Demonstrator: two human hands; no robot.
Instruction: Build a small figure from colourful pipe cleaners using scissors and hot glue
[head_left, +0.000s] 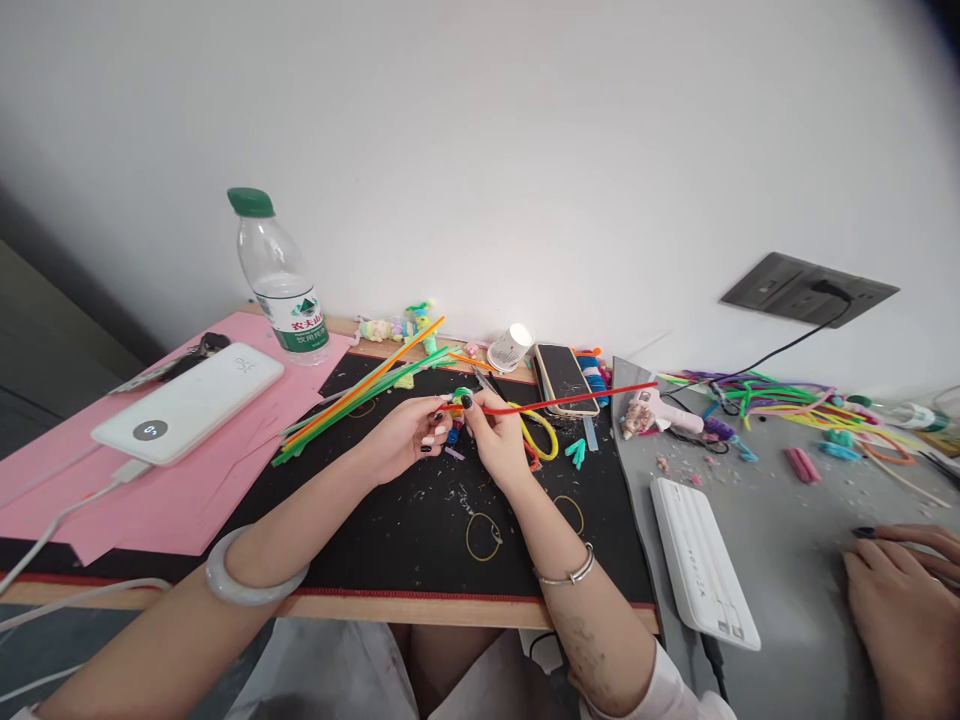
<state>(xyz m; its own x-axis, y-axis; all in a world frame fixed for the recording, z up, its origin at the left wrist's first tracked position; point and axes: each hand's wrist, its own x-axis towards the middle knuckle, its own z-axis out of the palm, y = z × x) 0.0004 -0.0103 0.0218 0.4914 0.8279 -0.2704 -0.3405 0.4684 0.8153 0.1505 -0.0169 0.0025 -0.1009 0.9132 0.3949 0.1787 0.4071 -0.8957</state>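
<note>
A long red pipe cleaner (570, 398) runs between my two hands and sticks out far to the right. My left hand (409, 437) pinches its left end. Close beside it, my right hand (491, 430) grips the same pipe cleaner between thumb and fingers. A small green and yellow bit shows at the fingertips, partly hidden. Under the hands lie small blue and purple pieces on the black mat (375, 540). Just right of my right hand rests a bent yellow pipe cleaner (546, 440). Orange and green pipe cleaners (360, 395) lie left of the hands.
A water bottle (281, 280) and a white power bank (191, 405) stand on pink paper (45, 490). Behind are a paper cup (511, 347) and a phone (566, 380). At right lie a glue gun (660, 412), another power bank (705, 560) and another person's hand (900, 590).
</note>
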